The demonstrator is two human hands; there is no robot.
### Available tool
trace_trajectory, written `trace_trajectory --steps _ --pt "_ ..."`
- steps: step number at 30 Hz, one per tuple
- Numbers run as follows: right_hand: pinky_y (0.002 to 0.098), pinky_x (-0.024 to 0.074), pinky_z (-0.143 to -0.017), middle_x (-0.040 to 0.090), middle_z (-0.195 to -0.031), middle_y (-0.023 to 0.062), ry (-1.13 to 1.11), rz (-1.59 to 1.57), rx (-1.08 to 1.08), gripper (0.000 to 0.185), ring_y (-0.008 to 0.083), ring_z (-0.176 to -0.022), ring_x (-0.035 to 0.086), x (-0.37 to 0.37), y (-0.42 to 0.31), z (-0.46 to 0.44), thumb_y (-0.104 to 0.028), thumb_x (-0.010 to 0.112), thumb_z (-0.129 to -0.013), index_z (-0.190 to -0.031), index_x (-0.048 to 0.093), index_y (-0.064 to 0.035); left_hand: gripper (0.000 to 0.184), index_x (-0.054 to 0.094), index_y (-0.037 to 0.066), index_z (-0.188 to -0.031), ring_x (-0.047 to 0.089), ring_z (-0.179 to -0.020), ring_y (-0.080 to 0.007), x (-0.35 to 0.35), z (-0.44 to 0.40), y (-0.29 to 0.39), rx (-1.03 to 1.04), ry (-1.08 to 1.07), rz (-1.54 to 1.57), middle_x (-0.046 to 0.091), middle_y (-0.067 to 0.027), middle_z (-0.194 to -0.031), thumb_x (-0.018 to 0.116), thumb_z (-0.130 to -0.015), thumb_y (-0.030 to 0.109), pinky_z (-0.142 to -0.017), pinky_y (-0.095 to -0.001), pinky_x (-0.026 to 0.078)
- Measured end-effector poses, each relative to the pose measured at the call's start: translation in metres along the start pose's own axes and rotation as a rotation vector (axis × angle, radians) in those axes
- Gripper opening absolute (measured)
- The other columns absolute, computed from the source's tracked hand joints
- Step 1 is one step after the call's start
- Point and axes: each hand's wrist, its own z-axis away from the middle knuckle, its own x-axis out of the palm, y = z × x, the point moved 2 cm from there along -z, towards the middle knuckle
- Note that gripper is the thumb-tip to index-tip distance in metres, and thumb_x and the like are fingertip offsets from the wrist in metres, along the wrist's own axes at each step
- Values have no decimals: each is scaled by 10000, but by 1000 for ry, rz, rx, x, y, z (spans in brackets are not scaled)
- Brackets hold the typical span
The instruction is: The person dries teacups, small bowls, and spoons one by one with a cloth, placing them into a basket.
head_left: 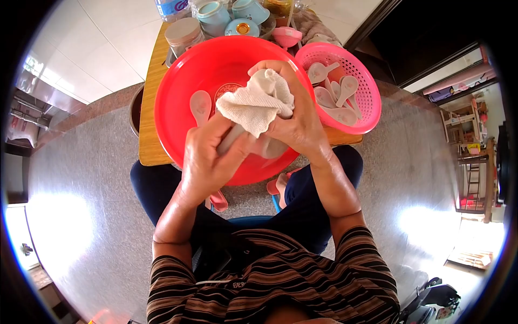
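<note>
Over the big red basin (172, 102), both my hands are close together. My right hand (303, 116) is closed round a bunched white cloth (256, 102). Just to its left, my left hand (213, 154) grips a pale, smooth piece (232, 140) below the cloth; fingers and cloth cover most of it, so its kind does not show. A white spoon (200, 106) with a faint print leans inside the basin, left of the cloth. Behind the cloth, part of a red-patterned round thing (226, 90) shows on the basin's bottom.
On the right, a pink perforated basket (367, 102) holds several white spoons (348, 89). Behind the basin on the wooden table (151, 137) stand light-blue cups (213, 19), a lidded jar (183, 35), a small pink dish (287, 36) and a bottle (172, 8).
</note>
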Motion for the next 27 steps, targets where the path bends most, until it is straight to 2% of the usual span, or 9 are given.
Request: trace_trajectory --steps 2,6,10,12,15,17,22,24,27 --pt "297 472 -872 612 -1071 53 -34 39 52 516 137 -972 578 -1 -1 1 -183 734 -776 -1210 498 -36 178 625 25 -1027 619 -597 -100 0 0 3 129 18 -232 607 -40 -649 661 -876 113 -525 -277 451" --pt "278 466 -873 618 -1071 39 133 -260 49 513 128 -977 583 2 -2 7 -189 706 -825 -1259 499 -10 141 587 49 -858 615 -576 -316 2 1 8 261 -88 -561 609 -104 -649 703 -805 109 -484 -357 468" --pt "266 464 -876 628 -1056 26 141 -192 108 463 110 -1005 578 -12 -2 9 -150 660 -884 -1299 519 -3 144 585 37 -854 600 -532 -227 0 3 9 235 -132 -429 585 -94 -638 703 -821 113 -481 -322 443" --pt "265 463 -874 631 -1048 25 124 -128 72 450 107 -1007 575 -13 3 11 -148 655 -893 -1302 530 -8 146 605 22 -892 531 -533 -115 -5 1 14 84 -186 -229 558 -59 -637 694 -851 130 -502 -277 419" --pt "269 462 -857 617 -1048 16 11 -318 154 469 96 -984 562 -4 6 6 -155 698 -848 -1264 528 -20 161 616 8 -961 467 -572 -63 -5 1 1 -79 -82 83 542 -28 -652 674 -879 134 -530 -242 398" --pt "269 459 -851 595 -1043 10 -43 -69 -71 490 90 -973 552 3 -5 1 -155 741 -789 -1207 513 -39 181 617 6 -1011 485 -571 -77 -1 0 -7 -13 -34 90 570 -13 -669 662 -889 132 -545 -248 407" --pt "262 460 -845 592 -1046 6 7 -155 33 486 86 -976 548 1 -3 6 -169 742 -795 -1205 515 -37 161 597 22 -934 620 -607 -130 -5 -1 12 42 -158 -309 581 -91 -675 686 -867 139 -532 -272 444" --pt "247 459 -821 610 -1065 11 161 -280 86 440 82 -937 553 -1 -3 9 -185 683 -877 -1259 538 -22 161 590 24 -911 625 -602 -154 -2 0 12 104 -154 -357 572 -100 -675 692 -860 138 -526 -283 449" --pt "252 467 -832 621 -1082 21 129 -106 56 414 91 -946 569 -9 -5 9 -175 646 -912 -1281 541 -20 167 578 21 -868 603 -579 -200 0 1 15 170 -163 -415 560 -98 -684 701 -849 133 -525 -304 457"
